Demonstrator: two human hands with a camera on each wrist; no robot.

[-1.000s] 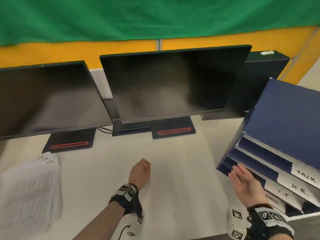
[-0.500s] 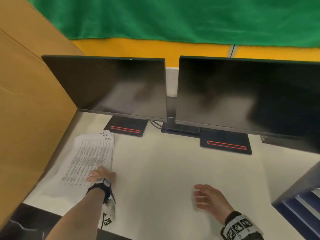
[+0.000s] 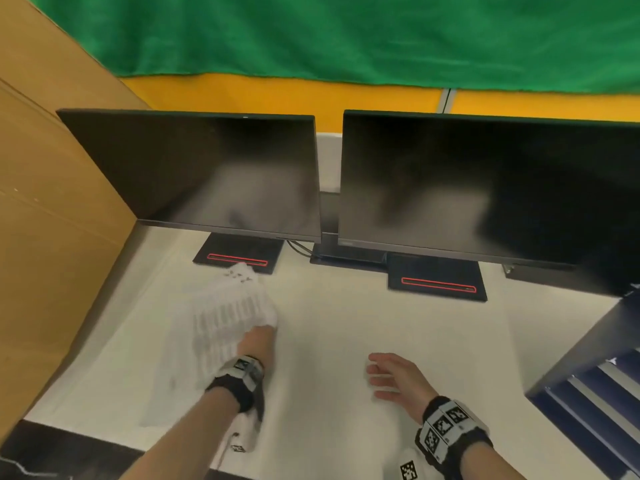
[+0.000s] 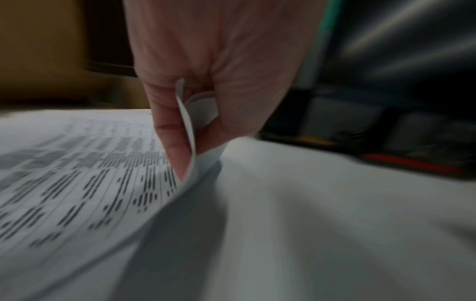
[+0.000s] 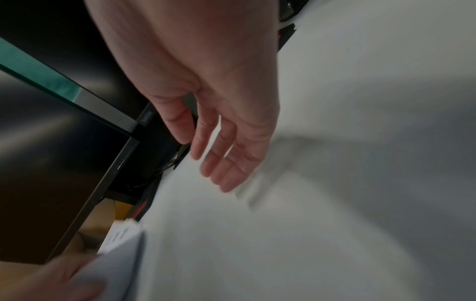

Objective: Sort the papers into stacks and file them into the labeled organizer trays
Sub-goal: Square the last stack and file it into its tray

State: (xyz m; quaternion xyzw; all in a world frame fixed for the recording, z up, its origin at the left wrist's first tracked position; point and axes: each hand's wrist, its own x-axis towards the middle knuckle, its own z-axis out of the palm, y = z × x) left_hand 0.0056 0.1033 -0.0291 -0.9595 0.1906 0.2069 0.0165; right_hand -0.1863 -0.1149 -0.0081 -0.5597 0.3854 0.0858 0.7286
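White counter [image 3: 332, 341] surface is spread beneath both arms, with two dark monitors [image 3: 485, 188] stood side by side at its far edge and a brown cardboard panel [image 3: 52, 220] raised along its left side. At the right edge, a dark blue organizer [image 3: 585, 386] with stacked trays is partly seen. Printed papers [image 3: 228, 306], blurred by motion, are lifted off the counter at the left, in front of the left monitor's base; their near right corner is bent upward. That corner is pinched by the left hand [image 3: 258, 342], whose forearm is extended forward from the lower frame edge; in the left wrist view the sheets are seen curled between thumb and fingers [image 4: 172, 142], the fingers folded down over the printed side. The right hand [image 3: 394, 379] is held low over the counter, well apart from the papers, palm turned leftward, its fingers loosely extended and nothing grasped.
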